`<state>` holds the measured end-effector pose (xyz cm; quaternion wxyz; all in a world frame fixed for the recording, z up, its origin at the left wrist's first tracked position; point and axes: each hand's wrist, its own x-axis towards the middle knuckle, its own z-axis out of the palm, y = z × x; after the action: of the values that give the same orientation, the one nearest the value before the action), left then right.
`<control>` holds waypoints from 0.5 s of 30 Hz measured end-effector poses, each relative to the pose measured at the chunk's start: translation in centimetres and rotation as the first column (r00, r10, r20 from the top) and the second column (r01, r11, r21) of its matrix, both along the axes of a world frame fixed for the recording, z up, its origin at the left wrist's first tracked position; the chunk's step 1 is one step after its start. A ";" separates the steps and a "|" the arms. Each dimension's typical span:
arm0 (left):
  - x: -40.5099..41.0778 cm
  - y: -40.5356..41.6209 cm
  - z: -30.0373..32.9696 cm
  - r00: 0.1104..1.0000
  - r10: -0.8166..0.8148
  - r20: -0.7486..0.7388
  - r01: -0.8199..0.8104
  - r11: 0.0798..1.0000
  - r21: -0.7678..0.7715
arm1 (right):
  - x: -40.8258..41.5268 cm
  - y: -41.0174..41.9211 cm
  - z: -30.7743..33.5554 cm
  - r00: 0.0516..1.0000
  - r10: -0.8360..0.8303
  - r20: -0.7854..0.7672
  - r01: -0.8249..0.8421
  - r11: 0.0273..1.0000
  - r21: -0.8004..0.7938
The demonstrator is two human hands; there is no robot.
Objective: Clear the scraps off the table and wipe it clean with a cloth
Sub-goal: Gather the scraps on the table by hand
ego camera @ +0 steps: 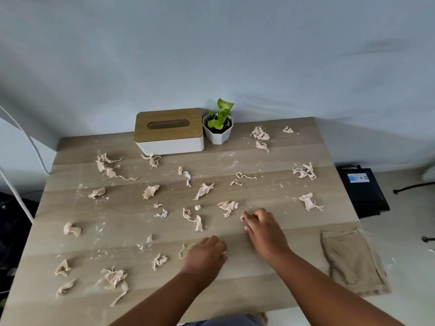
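Table (235,285): light wood top, dusted with fine crumbs and pale smears over most of its surface.
Cloth (353,262): tan, folded, lying flat at the near right corner of the table, its right edge overhanging; neither of my hands touches it.
Tissue box (168,131): white body, wooden lid with a slot, at the far edge against the wall.
Plant pot (217,131): white, faceted, green leaves, just beside the tissue box on its right.
Scraps (150,191): many crumpled beige pieces, plus a few small white ones, scattered across the whole table from far edge to near edge.
Right hand (264,228): palm down on the table, my fingertips pinching one small scrap (243,217) just below a larger crumpled piece.
Left hand (206,254): knuckles up, fingers curled under; a bit of white shows at its right edge, and I cannot tell whether it is clenched on anything.
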<state>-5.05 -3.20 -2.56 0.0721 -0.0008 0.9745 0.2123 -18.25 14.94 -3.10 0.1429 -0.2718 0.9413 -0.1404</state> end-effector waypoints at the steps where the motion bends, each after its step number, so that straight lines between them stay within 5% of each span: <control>1: 0.0 0.0 0.0 1.000 0.004 -0.005 -0.004 1.000 0.001 | 0.1 0.0 -0.1 1.000 -0.001 0.003 0.001 1.000 -0.004; 15: 0.0 -1.3 -0.1 0.999 0.038 -0.007 -0.037 0.995 0.090 | 1.9 1.1 -0.3 0.989 -0.057 0.139 0.062 0.998 -0.034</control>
<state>-5.04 -4.54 -2.70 0.0638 -0.0150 0.9642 0.2571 -16.37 16.01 -3.36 0.1981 -0.2360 0.9340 -0.1809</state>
